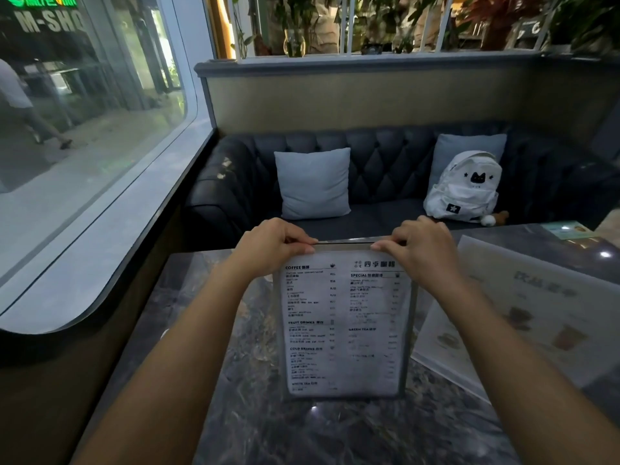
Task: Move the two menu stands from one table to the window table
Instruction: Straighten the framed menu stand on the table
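Observation:
A clear acrylic menu stand [345, 327] with a white printed drinks list stands upright on the dark marble table [255, 431] by the window. My left hand [271, 245] pinches its top left corner and my right hand [421, 245] pinches its top right corner. A second menu stand [523, 317], showing pictures of drinks, stands tilted on the same table just to the right, its sheet blurred by glare.
A large curved window [84, 129] runs along the left. Behind the table sits a dark tufted sofa [385, 169] with two grey cushions [313, 182] and a white backpack [464, 186]. A small green card [567, 229] lies at the table's far right.

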